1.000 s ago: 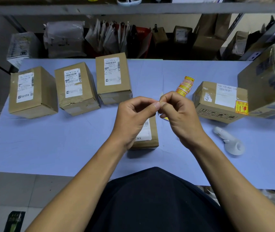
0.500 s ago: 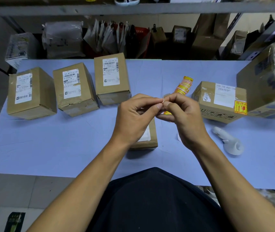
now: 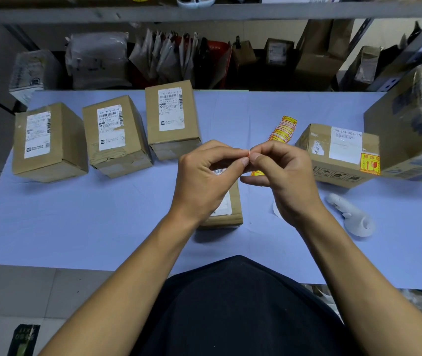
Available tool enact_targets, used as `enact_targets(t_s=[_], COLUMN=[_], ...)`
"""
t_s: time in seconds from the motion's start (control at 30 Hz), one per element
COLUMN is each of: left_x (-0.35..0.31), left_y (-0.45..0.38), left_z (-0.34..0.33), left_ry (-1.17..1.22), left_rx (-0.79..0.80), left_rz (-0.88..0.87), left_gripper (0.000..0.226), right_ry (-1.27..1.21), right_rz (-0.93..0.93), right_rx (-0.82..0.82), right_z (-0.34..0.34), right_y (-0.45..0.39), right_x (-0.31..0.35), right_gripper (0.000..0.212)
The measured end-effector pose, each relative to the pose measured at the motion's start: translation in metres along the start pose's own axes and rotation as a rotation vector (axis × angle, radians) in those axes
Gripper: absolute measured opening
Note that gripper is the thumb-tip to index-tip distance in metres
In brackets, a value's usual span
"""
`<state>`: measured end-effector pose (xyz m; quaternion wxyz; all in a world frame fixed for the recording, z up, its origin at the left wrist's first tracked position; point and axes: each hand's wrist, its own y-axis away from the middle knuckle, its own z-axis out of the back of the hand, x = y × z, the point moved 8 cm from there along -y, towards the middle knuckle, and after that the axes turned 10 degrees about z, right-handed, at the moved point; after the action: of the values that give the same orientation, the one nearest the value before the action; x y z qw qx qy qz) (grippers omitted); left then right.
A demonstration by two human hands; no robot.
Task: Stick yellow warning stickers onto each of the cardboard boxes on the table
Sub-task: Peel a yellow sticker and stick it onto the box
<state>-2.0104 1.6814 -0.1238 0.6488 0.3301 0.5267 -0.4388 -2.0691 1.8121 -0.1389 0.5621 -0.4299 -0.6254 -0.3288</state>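
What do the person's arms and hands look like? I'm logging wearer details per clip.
Both forearms are bare, with no sleeves in view. The left hand and right hand wear no gloves, rings, watch or wristband. A dark top shows below them.

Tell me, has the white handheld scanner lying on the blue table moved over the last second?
No. The white handheld scanner lies in the same spot, just in front of the stickered brown cardboard box; only the camera shifted slightly.
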Motion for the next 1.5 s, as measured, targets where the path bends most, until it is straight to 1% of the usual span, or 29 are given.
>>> enact_targets(t_s=[0.13,0.27,0.4,0.47,0.63,0.73,0.83,0.9,1.0,1.07,1.13,1.2,1.27,1.3,1.37,1.47,1.5], left_x=[-0.002,-0.006,-0.009,-0.008,0.002,0.005,0.007,0.017,0.052,0.073,0.086,0.094,0.101,0.104,0.111,0.120,0.122], left_y=[0.000,0.001,0.000,0.000,-0.003,-0.003,-0.003,-0.003,0.001,0.006,0.008,0.009,0.011,0.012,0.014,0.018,0.019], left_z=[0.002,0.002,0.003,0.003,-0.002,-0.002,-0.002,-0.006,-0.012,-0.013,-0.010,-0.007,-0.004,-0.003,-0.004,-0.008,-0.009], left_ry=[-0.013,-0.023,-0.010,0.041,0.268,0.259,0.225,0.238,0.406,0.480,0.485,0.471,0.458,0.454,0.453,0.466,0.472], left_rx=[0.001,0.015,0.028,0.043,0.091,0.094,0.086,0.065,-0.016,-0.079,-0.123,-0.142,-0.147,-0.146,-0.145,-0.138,-0.137], left_rz=[-0.005,-0.028,-0.039,-0.009,0.151,0.171,0.177,0.265,0.585,0.738,0.792,0.801,0.817,0.829,0.857,0.909,0.923], left_gripper=[0.013,0.014,0.015,0.014,0.008,0.004,0.007,0.014,0.020,0.021,0.019,0.020,0.019,0.018,0.016,0.010,0.007], right_ry=[0.027,0.067,0.088,0.105,0.133,0.231,0.280,0.250,0.248,0.289,0.309,0.314,0.350,0.390,0.529,0.920,1.023], right_rz=[0.002,0.020,0.039,0.046,0.110,0.157,0.159,0.101,-0.034,-0.124,-0.205,-0.281,-0.388,-0.454,-0.562,-0.642,-0.676], right_rx=[0.004,0.014,0.030,0.040,0.059,0.100,0.104,0.062,-0.057,-0.118,-0.173,-0.240,-0.269,-0.252,-0.160,0.037,0.064], right_z=[-0.001,-0.003,-0.004,-0.006,-0.009,-0.008,-0.006,-0.003,0.014,0.030,0.047,0.067,0.084,0.090,0.099,0.114,0.120], right_y=[0.001,0.001,0.000,0.000,-0.002,-0.002,-0.001,0.000,0.002,0.008,0.015,0.023,0.033,0.040,0.052,0.064,0.068], right_x=[0.001,0.002,0.004,0.005,0.012,0.016,0.012,-0.001,-0.033,-0.055,-0.076,-0.095,-0.118,-0.130,-0.152,-0.168,-0.169], right_gripper=[0.017,0.020,0.016,0.015,0.013,0.011,0.011,0.012,0.015,0.018,0.018,0.019,0.020,0.020,0.021,0.025,0.027])
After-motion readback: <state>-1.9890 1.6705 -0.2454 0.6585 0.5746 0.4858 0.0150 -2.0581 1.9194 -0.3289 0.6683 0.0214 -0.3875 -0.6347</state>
